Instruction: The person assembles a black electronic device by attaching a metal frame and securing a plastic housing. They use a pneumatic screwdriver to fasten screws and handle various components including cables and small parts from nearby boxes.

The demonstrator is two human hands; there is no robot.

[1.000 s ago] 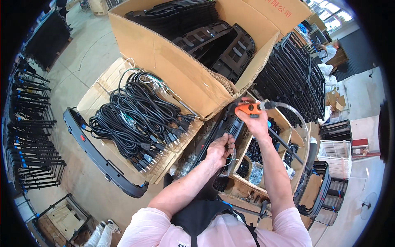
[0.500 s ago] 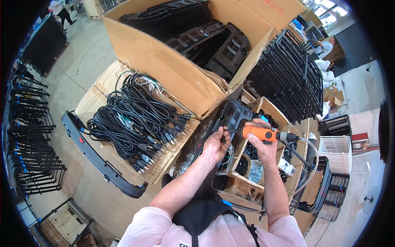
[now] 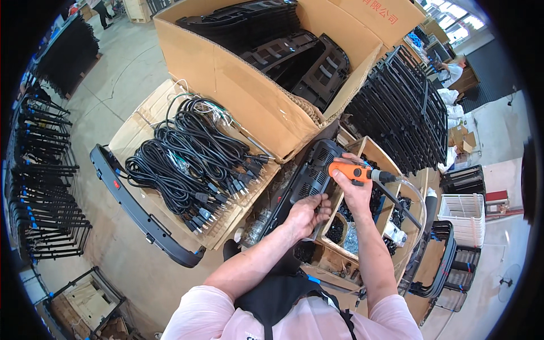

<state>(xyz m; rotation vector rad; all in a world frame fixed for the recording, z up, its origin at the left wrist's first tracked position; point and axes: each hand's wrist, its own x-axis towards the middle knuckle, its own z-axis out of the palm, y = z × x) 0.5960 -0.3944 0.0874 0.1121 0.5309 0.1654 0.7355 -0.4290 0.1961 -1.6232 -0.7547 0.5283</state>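
My right hand [image 3: 354, 187] is wrapped round an orange air screwdriver [image 3: 347, 171], whose dark rear end joins a clear hose [image 3: 416, 190]. The tool's front end is over a long black plastic housing [image 3: 310, 180] with vent slots, which lies in front of me. Beside the housing's near side is my left hand [image 3: 307, 215], its fingers curled together. Whatever they may hold is too small to make out.
A wooden parts box [image 3: 391, 161] with black small parts and a bag of screws stands right. Bundled black cables [image 3: 187, 153] lie on cardboard at left. Behind is a large carton [image 3: 238, 79] of black panels. Black frames [image 3: 396, 110] are stacked at far right.
My left hand has drawn back toward me from the screwdriver's tip. The screwdriver has shifted slightly left and up in my right hand. More of the vented housing shows.
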